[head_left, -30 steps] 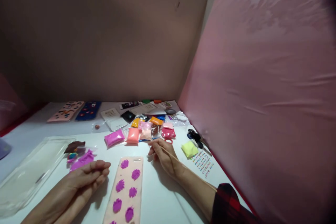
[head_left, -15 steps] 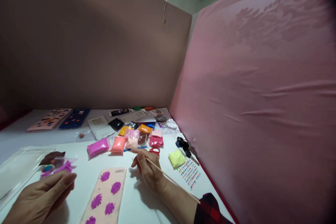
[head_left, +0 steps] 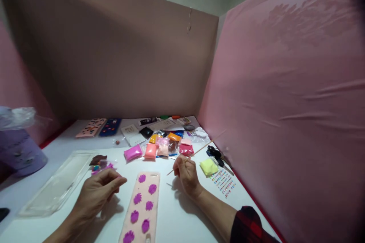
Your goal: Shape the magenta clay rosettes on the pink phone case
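A long peach phone case (head_left: 142,209) lies flat on the white table, dotted with ragged purple clay flowers and with a slot near its top right corner. My left hand (head_left: 98,191) hovers just left of it, thumb and fingertips pinched together; whatever is between them is too small to make out. To the right of the case, my right hand (head_left: 186,174) grips a thin wooden stick (head_left: 203,147) like a pencil. The stick's lower tip points down and left toward the case without touching it. Beyond my left hand sits brown and purple clay (head_left: 98,160) with plastic wrap.
Bagged clay in several colours, including a purple pack (head_left: 133,153), spreads across the table's back. A yellow pack (head_left: 208,167), a gem sticker sheet (head_left: 224,183) and dark-handled tools (head_left: 215,153) lie right. A clear case (head_left: 61,182) and a lilac bin (head_left: 21,153) stand left.
The view has swung left, showing the lilac bin. The stick has turned in my right hand: its tip now points down-left instead of its length lying back along my forearm. My left hand stays pinched.
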The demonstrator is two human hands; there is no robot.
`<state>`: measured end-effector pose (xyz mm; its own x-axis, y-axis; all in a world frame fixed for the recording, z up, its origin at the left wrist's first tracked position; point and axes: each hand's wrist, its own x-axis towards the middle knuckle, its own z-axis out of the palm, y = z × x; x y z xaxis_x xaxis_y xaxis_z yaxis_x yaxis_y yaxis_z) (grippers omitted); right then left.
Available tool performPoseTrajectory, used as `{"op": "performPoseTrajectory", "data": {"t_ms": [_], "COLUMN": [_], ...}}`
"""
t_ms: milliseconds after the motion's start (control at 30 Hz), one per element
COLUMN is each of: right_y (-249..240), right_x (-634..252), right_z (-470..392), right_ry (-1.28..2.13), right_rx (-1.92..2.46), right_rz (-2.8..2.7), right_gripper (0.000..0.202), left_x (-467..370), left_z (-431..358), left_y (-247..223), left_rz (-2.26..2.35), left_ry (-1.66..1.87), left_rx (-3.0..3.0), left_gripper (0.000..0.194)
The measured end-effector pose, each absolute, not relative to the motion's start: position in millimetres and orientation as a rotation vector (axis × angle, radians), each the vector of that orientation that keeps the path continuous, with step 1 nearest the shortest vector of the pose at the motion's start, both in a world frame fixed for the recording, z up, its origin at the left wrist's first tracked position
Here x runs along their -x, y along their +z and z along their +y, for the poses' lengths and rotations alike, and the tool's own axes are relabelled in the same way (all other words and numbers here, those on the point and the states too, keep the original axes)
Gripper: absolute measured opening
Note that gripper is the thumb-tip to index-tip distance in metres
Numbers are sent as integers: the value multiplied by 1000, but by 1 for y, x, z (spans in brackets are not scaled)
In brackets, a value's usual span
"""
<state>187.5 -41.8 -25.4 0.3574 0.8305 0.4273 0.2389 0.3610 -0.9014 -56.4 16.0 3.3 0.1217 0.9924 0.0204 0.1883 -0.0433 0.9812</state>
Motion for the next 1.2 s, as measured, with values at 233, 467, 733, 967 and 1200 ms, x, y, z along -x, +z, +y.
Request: {"op": "performPoseTrajectory", "data": {"t_ms": [233, 467, 733, 967, 1200], "right_y": [-22, -29, -32, -24, -18], "right_x": [-187, -188, -192, -193, -191], "right_z": [-45, -41, -38, -39, -40], "right_ry": [535, 499, 506, 542, 587], "right_rx": [1204, 1258, 1301, 1322, 1350], "right_rz": [-1035, -973, -940, -893, -967], "right_gripper": [60, 60, 53, 52, 48], "left_x": [63, 61, 61, 61, 60], "left_z": [14, 13, 14, 13, 13], "left_y": [4, 2, 1, 4, -4], "left_rz": [1115, 1058, 1036, 1096, 1132], "left_ry": [892, 888, 850, 820, 894], "left_rx": [-1586, -1613, -1551, -1634, -1563], "left_gripper": [43, 36, 30, 25, 33]}}
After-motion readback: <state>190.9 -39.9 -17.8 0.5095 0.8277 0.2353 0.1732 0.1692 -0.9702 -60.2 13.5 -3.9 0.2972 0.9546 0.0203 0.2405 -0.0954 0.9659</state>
